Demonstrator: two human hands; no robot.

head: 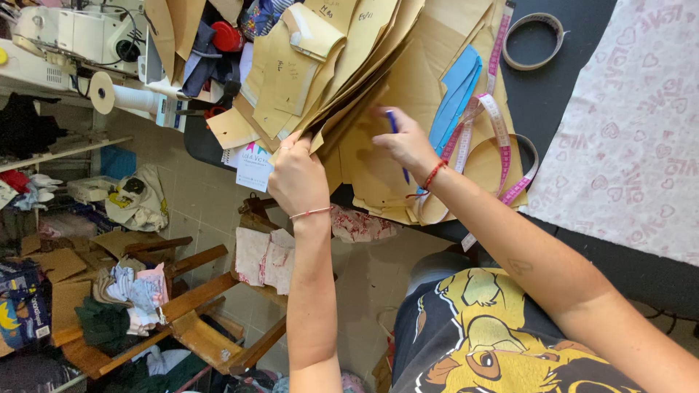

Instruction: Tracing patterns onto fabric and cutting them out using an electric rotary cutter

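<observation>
A thick stack of tan paper pattern pieces (pixel 349 65) lies on a dark table (pixel 553 102). My left hand (pixel 297 178) grips the near edges of several sheets and lifts them up. My right hand (pixel 404 142) reaches under the lifted sheets with a blue pen (pixel 397 138) held in its fingers, resting on the lower brown sheets (pixel 378 182). A pink measuring tape (pixel 499 131) curls over the paper just right of my right hand. Blue paper pieces (pixel 455 98) lie beside it.
White fabric with pink hearts (pixel 633 131) covers the table's right side. A roll of tape (pixel 534 41) sits at the top. A sewing machine (pixel 73 33) stands at the upper left. Wooden chairs with cloth scraps (pixel 182 291) stand on the tiled floor below.
</observation>
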